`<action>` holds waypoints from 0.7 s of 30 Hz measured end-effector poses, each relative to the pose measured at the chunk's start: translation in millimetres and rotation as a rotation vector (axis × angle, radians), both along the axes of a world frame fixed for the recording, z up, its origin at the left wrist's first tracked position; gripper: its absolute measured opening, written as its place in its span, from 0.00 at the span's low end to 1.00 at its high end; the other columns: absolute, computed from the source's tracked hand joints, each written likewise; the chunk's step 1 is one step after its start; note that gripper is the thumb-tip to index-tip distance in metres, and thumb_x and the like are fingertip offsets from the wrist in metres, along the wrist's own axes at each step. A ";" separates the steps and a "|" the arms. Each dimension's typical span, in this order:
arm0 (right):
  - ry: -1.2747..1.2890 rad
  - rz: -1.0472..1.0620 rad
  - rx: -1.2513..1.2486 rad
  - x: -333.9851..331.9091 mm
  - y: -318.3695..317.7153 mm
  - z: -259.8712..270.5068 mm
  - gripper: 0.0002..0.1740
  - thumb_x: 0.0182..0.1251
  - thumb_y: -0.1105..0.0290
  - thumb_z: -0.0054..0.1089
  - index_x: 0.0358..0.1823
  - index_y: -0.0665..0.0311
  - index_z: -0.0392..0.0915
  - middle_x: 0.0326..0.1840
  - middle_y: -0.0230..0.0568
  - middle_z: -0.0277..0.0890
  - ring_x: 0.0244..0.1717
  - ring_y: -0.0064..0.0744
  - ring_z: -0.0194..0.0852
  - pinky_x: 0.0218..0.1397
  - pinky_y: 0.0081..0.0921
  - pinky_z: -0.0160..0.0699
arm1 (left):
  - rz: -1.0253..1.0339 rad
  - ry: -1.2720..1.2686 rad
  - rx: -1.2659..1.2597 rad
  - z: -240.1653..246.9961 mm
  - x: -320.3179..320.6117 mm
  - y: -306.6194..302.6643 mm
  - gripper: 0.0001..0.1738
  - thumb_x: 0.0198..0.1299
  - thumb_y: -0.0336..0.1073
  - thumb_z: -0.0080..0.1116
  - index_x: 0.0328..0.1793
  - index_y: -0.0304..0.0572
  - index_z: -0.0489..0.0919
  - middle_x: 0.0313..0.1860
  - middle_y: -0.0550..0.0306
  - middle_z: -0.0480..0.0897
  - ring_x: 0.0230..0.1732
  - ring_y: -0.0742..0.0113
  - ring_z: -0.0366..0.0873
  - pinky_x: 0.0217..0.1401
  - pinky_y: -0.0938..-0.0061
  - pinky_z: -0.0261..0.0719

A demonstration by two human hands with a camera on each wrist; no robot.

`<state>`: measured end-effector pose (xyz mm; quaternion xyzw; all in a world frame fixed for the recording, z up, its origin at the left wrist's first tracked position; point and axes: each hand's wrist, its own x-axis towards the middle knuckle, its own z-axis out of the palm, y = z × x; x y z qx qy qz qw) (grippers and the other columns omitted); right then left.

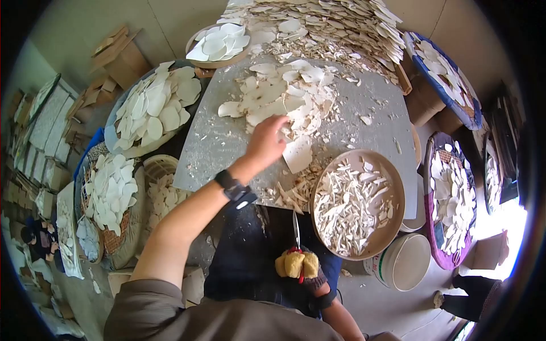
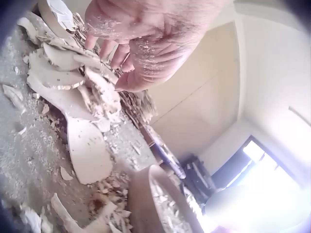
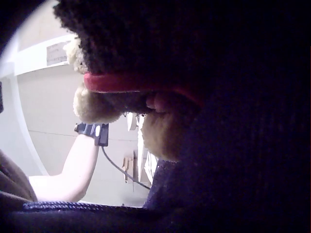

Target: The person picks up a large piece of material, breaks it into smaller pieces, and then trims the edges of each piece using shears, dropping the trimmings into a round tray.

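Observation:
My bare left hand (image 1: 267,141) is at the near side of a heap of flat whitish pieces (image 1: 278,94) on a grey table (image 1: 219,145). In the left wrist view the hand (image 2: 146,39) hangs over the heap (image 2: 58,80), its fingers loosely bent with nothing seen between them; contact is unclear. A large flat piece (image 1: 298,153) lies just below it. My right hand (image 1: 301,266), in a dark glove with yellow finger padding, grips red-handled scissors (image 1: 296,230) near my lap, blades pointing at the table edge. The right wrist view shows the red handle (image 3: 116,82) beside the padding.
A round tray (image 1: 398,196) of thin white strips sits at the table's right corner. A tall stack of pieces (image 1: 352,28) stands at the back. Filled baskets (image 1: 153,105) flank the table; a white bucket (image 1: 410,261) is at lower right. A person (image 1: 472,298) stands at far right.

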<state>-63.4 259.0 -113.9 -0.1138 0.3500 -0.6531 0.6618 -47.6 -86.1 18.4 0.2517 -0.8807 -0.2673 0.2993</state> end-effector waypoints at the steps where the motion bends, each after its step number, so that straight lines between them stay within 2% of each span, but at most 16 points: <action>1: 0.010 0.004 0.011 -0.5 -0.6 -1.2 0.19 0.65 0.60 0.56 0.49 0.68 0.72 0.43 0.40 0.77 0.44 0.32 0.77 0.50 0.29 0.77 | 0.030 -0.082 -0.209 -4.0 -12.7 0.9 0.29 0.51 0.24 0.54 0.63 0.39 0.68 0.63 0.41 0.70 0.67 0.52 0.65 0.69 0.58 0.60; 4: -0.014 0.017 0.085 -4.0 -3.0 1.3 0.15 0.67 0.65 0.52 0.49 0.68 0.72 0.43 0.40 0.77 0.44 0.34 0.78 0.50 0.29 0.78 | 0.110 -0.337 -0.492 -8.1 -42.9 -7.7 0.37 0.50 0.23 0.52 0.71 0.48 0.61 0.71 0.38 0.58 0.73 0.45 0.53 0.73 0.50 0.48; 7: 0.256 0.040 0.113 -2.7 -6.3 8.3 0.12 0.67 0.69 0.50 0.48 0.68 0.73 0.43 0.41 0.77 0.43 0.35 0.78 0.49 0.30 0.78 | 0.124 -0.431 -0.497 -17.3 -62.3 -26.7 0.40 0.50 0.26 0.52 0.73 0.57 0.58 0.74 0.37 0.52 0.75 0.40 0.48 0.72 0.46 0.46; 8: 0.215 0.028 0.112 -1.6 -6.3 6.6 0.12 0.67 0.68 0.51 0.48 0.68 0.73 0.43 0.41 0.77 0.43 0.35 0.78 0.50 0.30 0.78 | 0.166 -0.416 -0.618 -21.5 -66.0 -31.5 0.36 0.51 0.27 0.52 0.70 0.59 0.62 0.68 0.38 0.61 0.70 0.41 0.56 0.68 0.50 0.56; 10: 0.130 -0.001 0.112 1.7 -7.5 5.7 0.13 0.67 0.68 0.51 0.47 0.68 0.73 0.43 0.40 0.77 0.43 0.34 0.78 0.50 0.30 0.78 | 0.092 -0.419 -0.551 -11.6 -65.9 -38.0 0.32 0.51 0.27 0.52 0.66 0.56 0.66 0.60 0.42 0.67 0.63 0.46 0.63 0.61 0.54 0.61; 11: 0.188 0.011 0.095 2.4 -7.6 7.8 0.13 0.66 0.67 0.52 0.47 0.67 0.73 0.42 0.40 0.77 0.43 0.33 0.78 0.50 0.29 0.78 | 0.054 -0.420 -0.516 -6.9 -65.1 -38.8 0.31 0.51 0.27 0.53 0.64 0.54 0.67 0.56 0.44 0.69 0.59 0.49 0.67 0.58 0.55 0.64; 14: 0.291 0.027 0.078 0.6 -15.3 31.1 0.14 0.66 0.65 0.54 0.47 0.67 0.74 0.42 0.39 0.77 0.43 0.32 0.78 0.49 0.28 0.78 | 0.034 -0.324 -0.549 4.8 -51.0 -34.9 0.29 0.47 0.24 0.55 0.59 0.53 0.72 0.45 0.52 0.69 0.49 0.54 0.68 0.49 0.62 0.68; 17: 0.287 0.021 0.110 1.4 -21.2 36.9 0.15 0.65 0.63 0.56 0.46 0.67 0.74 0.41 0.38 0.78 0.43 0.31 0.78 0.49 0.27 0.77 | -0.025 -0.234 -0.605 0.8 -19.3 -14.1 0.26 0.48 0.24 0.54 0.56 0.52 0.74 0.45 0.53 0.70 0.49 0.54 0.69 0.51 0.62 0.68; 19: 0.331 0.028 0.101 2.4 -20.1 34.2 0.15 0.64 0.63 0.57 0.46 0.66 0.74 0.41 0.38 0.78 0.42 0.31 0.78 0.48 0.27 0.77 | -0.073 -0.267 -0.592 -5.2 7.6 0.0 0.24 0.47 0.24 0.55 0.53 0.51 0.74 0.46 0.53 0.70 0.50 0.54 0.68 0.53 0.63 0.67; 20: 0.444 0.060 0.069 1.0 -19.5 30.4 0.15 0.64 0.63 0.58 0.46 0.66 0.74 0.42 0.38 0.78 0.43 0.30 0.78 0.49 0.27 0.77 | -0.100 -0.284 -0.584 -8.0 21.3 6.2 0.23 0.47 0.24 0.55 0.52 0.50 0.75 0.47 0.53 0.70 0.51 0.54 0.68 0.54 0.63 0.67; 21: 0.351 0.041 0.060 1.8 -18.8 25.8 0.15 0.64 0.63 0.58 0.46 0.66 0.74 0.42 0.38 0.77 0.43 0.30 0.78 0.49 0.27 0.77 | -0.118 -0.282 -0.531 -14.6 34.8 10.0 0.21 0.47 0.24 0.56 0.51 0.49 0.76 0.47 0.53 0.70 0.51 0.54 0.69 0.55 0.63 0.67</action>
